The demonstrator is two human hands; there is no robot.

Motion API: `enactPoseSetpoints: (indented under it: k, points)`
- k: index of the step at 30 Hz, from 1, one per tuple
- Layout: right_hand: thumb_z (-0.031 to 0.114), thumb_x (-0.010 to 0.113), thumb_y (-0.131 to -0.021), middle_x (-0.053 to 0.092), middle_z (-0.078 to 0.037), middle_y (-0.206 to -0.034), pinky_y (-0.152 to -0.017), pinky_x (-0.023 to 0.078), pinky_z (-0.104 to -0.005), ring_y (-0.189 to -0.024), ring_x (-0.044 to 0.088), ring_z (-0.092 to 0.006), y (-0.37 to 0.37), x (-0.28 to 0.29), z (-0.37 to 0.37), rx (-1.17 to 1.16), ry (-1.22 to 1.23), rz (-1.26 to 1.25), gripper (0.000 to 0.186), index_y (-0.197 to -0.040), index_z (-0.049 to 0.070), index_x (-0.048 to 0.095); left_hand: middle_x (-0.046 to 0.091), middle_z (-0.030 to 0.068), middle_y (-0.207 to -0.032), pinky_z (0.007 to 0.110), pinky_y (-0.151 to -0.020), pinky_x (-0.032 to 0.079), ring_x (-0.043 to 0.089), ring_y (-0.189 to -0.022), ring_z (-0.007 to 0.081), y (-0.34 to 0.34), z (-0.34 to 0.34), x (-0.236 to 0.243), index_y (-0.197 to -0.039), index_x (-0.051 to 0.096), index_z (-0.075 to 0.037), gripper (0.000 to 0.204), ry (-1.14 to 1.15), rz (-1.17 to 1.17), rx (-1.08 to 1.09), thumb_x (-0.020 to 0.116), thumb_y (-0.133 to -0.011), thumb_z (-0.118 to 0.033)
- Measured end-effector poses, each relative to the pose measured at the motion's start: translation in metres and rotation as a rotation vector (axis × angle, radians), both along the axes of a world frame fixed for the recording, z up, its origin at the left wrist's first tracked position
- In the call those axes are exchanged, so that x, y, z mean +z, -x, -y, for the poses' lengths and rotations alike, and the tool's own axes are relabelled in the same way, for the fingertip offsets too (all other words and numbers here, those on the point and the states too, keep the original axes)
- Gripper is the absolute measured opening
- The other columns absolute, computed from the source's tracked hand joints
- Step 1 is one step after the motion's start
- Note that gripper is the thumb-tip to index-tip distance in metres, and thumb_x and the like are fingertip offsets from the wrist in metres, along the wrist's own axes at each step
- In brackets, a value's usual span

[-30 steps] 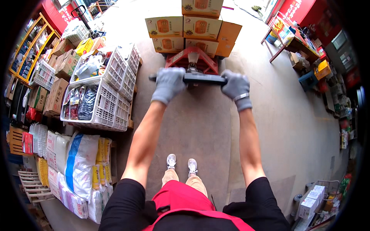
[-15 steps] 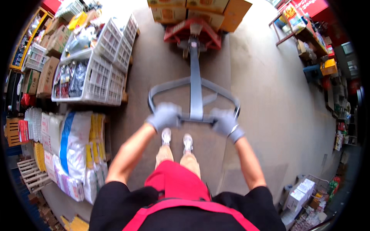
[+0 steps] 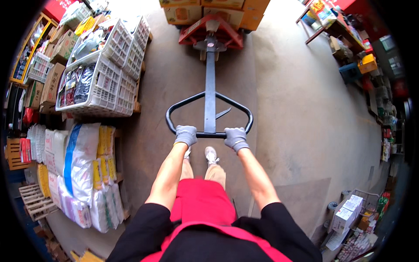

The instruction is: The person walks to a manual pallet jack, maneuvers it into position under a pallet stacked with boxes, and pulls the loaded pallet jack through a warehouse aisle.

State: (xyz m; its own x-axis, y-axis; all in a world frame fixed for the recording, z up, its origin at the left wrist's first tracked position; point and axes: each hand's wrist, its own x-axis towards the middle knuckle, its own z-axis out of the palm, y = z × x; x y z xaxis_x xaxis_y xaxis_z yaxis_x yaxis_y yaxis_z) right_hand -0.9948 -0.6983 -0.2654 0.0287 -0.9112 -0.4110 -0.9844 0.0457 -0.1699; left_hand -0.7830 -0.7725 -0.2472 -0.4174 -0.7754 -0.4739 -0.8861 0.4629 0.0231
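Note:
Both my hands wear grey gloves and grip the bottom crossbar of a black pallet jack handle [image 3: 210, 96]. My left hand [image 3: 186, 135] is wrapped round the bar on the left of the central shaft. On the other side, my right hand [image 3: 236, 138] is closed round the same bar. A small lever [image 3: 223, 113] sticks out to the right of the shaft, untouched. The handle runs forward to the red body of the pallet jack [image 3: 211, 32], which carries stacked cardboard boxes [image 3: 185, 15] with orange and yellow printing.
At the left, white plastic crates [image 3: 98, 87] full of packaged goods stand on pallets. Nearer lie white sacks [image 3: 83, 161] and a wooden pallet [image 3: 35, 198]. Concrete floor [image 3: 301, 113] spreads to the right, bordered by a wooden table [image 3: 342, 32] and a loaded cart [image 3: 349, 214].
The handle and both hands have shifted left and drawn closer to the middle of my body. The boxes and jack body have also moved slightly left and up in view. My grip stays the same.

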Motion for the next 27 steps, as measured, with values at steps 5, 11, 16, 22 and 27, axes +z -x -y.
enactPoseSetpoints:
  k: [5,11,16,22,27]
  points:
    - [0.016,0.059,-0.070,0.068,-0.011,-0.077,-0.070,0.045,-0.0418,-0.077,0.066,-0.0303,0.033,0.063,0.030,-0.045,0.412,-0.032,0.010,-0.074,0.015,0.068,0.068,0.0162,-0.085,0.041,-0.071,0.051,0.068,-0.079,0.0303,0.037,0.018,0.071,-0.080,0.072,-0.008,0.021,0.202,-0.099,0.037,0.056,-0.072,-0.019]
    - [0.018,0.059,-0.071,0.069,-0.011,-0.090,-0.084,0.043,-0.0427,-0.090,0.066,-0.0280,0.049,0.090,-0.001,-0.024,0.286,-0.017,0.017,-0.084,0.017,0.070,0.068,0.0125,-0.099,0.045,-0.091,0.044,0.064,-0.097,0.0296,0.048,-0.019,0.081,-0.093,0.072,-0.013,0.027,0.189,-0.069,0.111,0.058,-0.073,-0.024]
    - [0.018,0.056,-0.070,0.068,-0.009,-0.081,-0.078,0.043,-0.0438,-0.083,0.066,-0.0285,0.078,0.110,-0.039,-0.008,0.252,-0.011,0.016,-0.080,0.017,0.068,0.069,0.0111,-0.098,0.042,-0.085,0.045,0.065,-0.097,0.0283,0.079,-0.066,0.120,-0.094,0.071,-0.013,0.027,0.077,-0.022,0.150,0.058,-0.073,-0.023]
    - [0.016,0.058,-0.069,0.069,-0.009,-0.080,-0.080,0.042,-0.0412,-0.083,0.067,-0.0281,0.094,0.134,-0.102,0.021,0.204,-0.033,0.016,-0.081,0.017,0.069,0.069,0.0120,-0.093,0.044,-0.083,0.044,0.066,-0.094,0.0286,0.092,-0.135,0.130,-0.092,0.072,-0.013,0.026,0.041,-0.076,0.189,0.057,-0.072,-0.021]
    - [0.019,0.059,-0.069,0.068,-0.008,-0.078,-0.076,0.043,-0.0423,-0.081,0.066,-0.0287,0.109,0.129,-0.161,0.066,0.234,0.000,0.015,-0.081,0.019,0.068,0.069,0.0136,-0.090,0.045,-0.079,0.046,0.067,-0.089,0.0299,0.102,-0.198,0.132,-0.088,0.072,-0.011,0.024,0.066,-0.066,0.161,0.057,-0.071,-0.018]
